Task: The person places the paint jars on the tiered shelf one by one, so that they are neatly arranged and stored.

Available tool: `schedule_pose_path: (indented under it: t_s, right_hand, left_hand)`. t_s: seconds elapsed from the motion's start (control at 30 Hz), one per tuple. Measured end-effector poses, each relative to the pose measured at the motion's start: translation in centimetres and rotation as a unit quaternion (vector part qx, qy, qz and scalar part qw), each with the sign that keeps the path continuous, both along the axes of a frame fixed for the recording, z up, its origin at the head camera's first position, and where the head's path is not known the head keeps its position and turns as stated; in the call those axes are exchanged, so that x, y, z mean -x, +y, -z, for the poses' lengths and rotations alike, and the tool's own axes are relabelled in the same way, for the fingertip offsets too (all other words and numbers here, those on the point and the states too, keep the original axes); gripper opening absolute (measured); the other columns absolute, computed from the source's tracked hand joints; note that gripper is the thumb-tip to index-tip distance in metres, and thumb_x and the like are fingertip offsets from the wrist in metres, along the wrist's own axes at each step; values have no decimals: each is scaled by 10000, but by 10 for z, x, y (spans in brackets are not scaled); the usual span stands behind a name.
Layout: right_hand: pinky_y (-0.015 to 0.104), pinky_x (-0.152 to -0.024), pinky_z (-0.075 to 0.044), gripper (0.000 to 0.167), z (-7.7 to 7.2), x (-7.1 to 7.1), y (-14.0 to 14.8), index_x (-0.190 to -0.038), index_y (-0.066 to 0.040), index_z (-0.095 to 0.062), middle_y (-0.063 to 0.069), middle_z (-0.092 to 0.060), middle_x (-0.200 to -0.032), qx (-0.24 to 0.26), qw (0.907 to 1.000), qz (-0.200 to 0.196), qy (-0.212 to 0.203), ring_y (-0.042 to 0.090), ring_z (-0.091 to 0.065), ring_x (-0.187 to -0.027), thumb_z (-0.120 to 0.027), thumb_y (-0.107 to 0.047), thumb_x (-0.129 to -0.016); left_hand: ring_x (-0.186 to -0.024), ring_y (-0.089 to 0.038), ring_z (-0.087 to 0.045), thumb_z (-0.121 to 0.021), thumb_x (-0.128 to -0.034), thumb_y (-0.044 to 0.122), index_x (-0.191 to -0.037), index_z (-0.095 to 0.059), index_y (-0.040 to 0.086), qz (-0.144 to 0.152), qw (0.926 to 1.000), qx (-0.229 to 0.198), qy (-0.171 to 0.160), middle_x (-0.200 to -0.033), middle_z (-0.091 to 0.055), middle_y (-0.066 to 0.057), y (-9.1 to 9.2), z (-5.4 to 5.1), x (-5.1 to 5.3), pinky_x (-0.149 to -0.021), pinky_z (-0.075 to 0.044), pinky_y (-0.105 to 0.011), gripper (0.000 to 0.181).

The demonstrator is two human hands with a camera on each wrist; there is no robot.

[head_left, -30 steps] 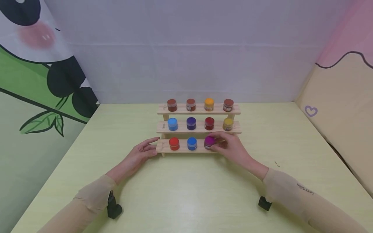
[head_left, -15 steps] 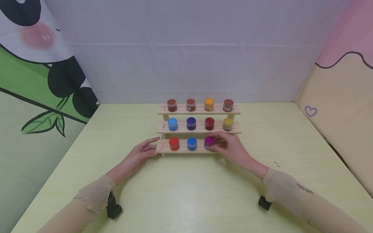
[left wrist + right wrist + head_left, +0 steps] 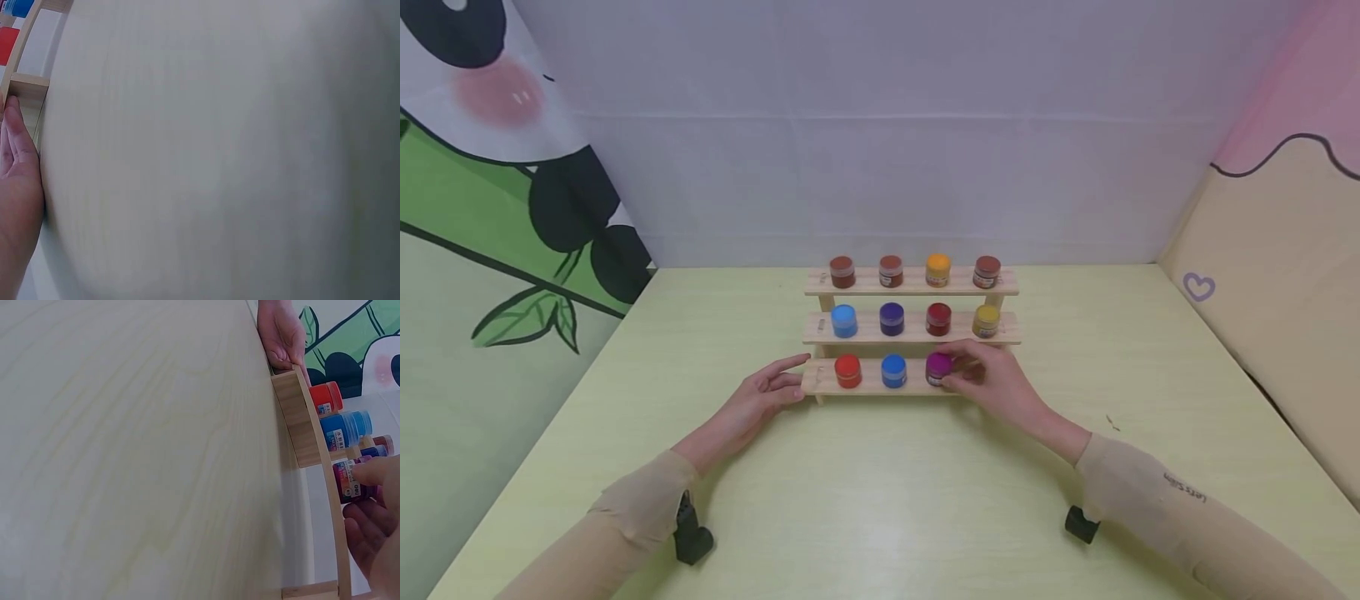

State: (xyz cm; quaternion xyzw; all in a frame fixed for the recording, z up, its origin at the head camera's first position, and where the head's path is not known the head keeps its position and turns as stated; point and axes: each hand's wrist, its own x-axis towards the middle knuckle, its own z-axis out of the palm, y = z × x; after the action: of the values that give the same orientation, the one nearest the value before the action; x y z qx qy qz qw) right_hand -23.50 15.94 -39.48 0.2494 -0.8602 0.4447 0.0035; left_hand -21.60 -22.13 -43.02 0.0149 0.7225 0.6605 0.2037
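Observation:
A three-tier wooden rack point(image 3: 871, 387) bears small paint jars in the head view. My right hand point(image 3: 1000, 379) pinches a purple paint jar point(image 3: 937, 367) between thumb and fingers on the bottom shelf. In the right wrist view, the thumb point(image 3: 375, 470) lies against the labelled purple jar, which stands upright at the shelf. Left of it on the same shelf are a blue jar point(image 3: 893, 371) and a red jar point(image 3: 847, 371). My left hand point(image 3: 760, 400) touches the left end of the bottom shelf with fairly straight fingers. The right hand covers the shelf's right end.
On the middle shelf stand light blue point(image 3: 844, 321), dark blue point(image 3: 892, 319), dark red point(image 3: 938, 319) and mustard point(image 3: 987, 321) jars. The top shelf holds brown jars point(image 3: 842, 272) and an orange jar point(image 3: 937, 270). A pale wood table point(image 3: 880, 500) extends around the rack, with a cloth wall point(image 3: 880, 167) behind.
Both hands and the jars stay in nearly the same places. The view shifts very slightly.

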Motion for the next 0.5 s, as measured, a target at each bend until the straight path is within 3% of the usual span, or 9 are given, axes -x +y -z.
schedule_pose_path:
  t_s: [0.5]
  right_hand:
    - [297,-815,-591,411,-1,-1,2,-1270,-95,-634,92,-710,-1180,17,10000,-45,43,212,-716,-970,-737,-73,-873]
  left_hand:
    - [-1155,-38,-614,-634,-970,249,-1554,-307,215,-3,10000,78,-8,-1290,-638,32,1,-1,0,-968,-479,-170,670]
